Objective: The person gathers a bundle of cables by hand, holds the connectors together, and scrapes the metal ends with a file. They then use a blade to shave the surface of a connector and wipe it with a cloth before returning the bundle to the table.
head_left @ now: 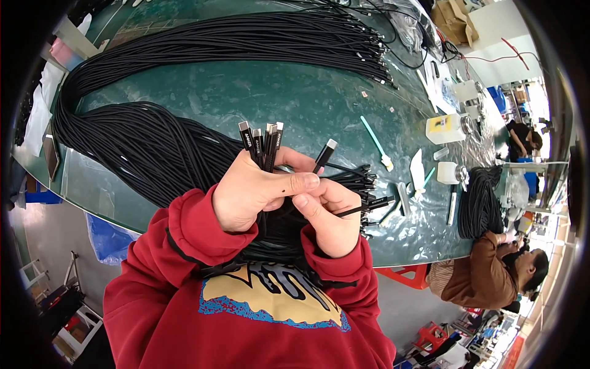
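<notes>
Several black USB-C cable ends (262, 146) stick up out of my left hand (255, 187), their metal plugs pointing away from me. Between its thumb and fingertips is one more black plug (325, 155), tilted up to the right. My right hand (330, 212) meets the left at the fingertips, its fingers curled around a black cable whose connector (381, 202) points right. Beneath and behind both hands runs a thick bundle of black cables (166, 138), curving in a U to the left with its ends at the right.
On the green table (246, 89) to the right lie a light-green brush (376, 142), a grey tool (403, 199) and two whitish bottles (444, 129). A coiled black cable bundle (481, 203) lies beside a co-worker in brown (485, 277). A red stool (402, 276) stands below the table edge.
</notes>
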A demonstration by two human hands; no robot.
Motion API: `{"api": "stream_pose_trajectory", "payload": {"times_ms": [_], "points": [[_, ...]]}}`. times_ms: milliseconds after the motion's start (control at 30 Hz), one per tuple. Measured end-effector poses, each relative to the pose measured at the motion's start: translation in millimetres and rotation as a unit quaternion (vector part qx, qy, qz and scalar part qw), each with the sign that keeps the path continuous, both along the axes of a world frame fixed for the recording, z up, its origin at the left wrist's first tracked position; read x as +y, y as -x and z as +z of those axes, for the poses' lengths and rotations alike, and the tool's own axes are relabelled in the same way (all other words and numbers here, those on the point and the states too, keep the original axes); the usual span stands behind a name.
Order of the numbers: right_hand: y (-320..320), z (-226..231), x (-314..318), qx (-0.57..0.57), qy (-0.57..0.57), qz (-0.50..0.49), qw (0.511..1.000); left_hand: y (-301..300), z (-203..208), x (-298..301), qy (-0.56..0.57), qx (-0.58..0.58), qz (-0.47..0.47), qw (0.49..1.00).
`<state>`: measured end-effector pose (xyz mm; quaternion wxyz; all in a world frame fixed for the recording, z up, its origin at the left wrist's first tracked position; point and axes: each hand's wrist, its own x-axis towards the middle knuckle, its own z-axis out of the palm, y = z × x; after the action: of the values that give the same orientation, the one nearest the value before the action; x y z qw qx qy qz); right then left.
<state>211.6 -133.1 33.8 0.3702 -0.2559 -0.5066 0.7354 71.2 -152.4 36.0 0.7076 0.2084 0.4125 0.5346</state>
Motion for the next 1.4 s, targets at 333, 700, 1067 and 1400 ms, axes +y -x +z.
{"api": "stream_pose_trajectory", "payload": {"times_ms": [333, 700, 1067, 1400], "points": [[-3, -13, 0, -0.037, 0.037, -0.012, 0.999, 0, 5, -3, -0.012, 0.024, 0.009, 1.0], [6, -6, 1, -0.014, 0.079, 0.0, 0.997, -1, -4, -1, -0.041, -0.027, -0.013, 0.999], [-3, -12, 0, -0.039, 0.069, -0.084, 0.993, -5, -8, 0, -0.067, -0.033, 0.055, 0.996], [0, -6, 0, -0.064, 0.038, 0.009, 0.997, 3, -1, -2, -0.018, 0.074, 0.02, 0.997]]}}
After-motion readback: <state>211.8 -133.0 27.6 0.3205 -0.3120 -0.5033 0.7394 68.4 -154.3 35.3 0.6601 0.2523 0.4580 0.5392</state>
